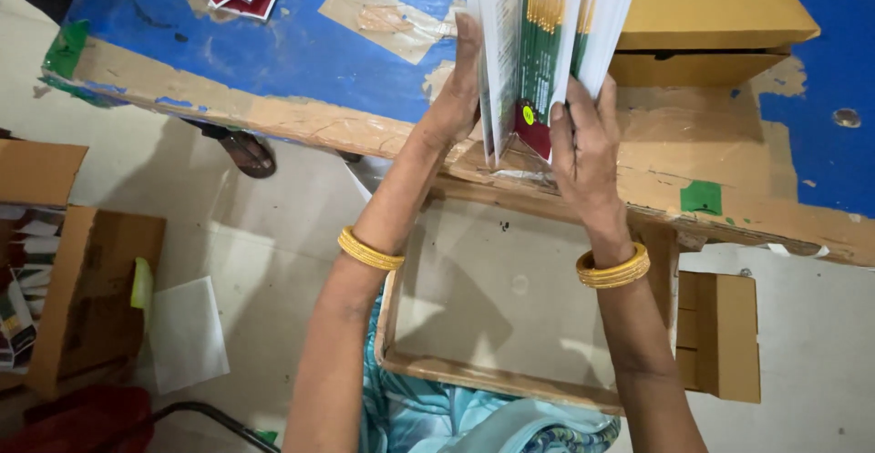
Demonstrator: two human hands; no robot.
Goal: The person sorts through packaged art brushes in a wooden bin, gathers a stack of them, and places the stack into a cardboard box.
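Open cardboard box (492, 298) sits in the lap, below both wrists. Left hand (453, 97) and right hand (583, 138) clamp a stack of brush packs (538, 43) upright between them on the blue table's (301, 52) edge; yellow box (711, 34) just beyond.

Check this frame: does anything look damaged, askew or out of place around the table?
Yes. The blue table top is badly worn: its paint has peeled off along the front edge, leaving bare brown patches with tape remnants. Both hands, left hand and right hand, hold a stack of paintbrush packs upright at that edge. White sheets lie on the floor.
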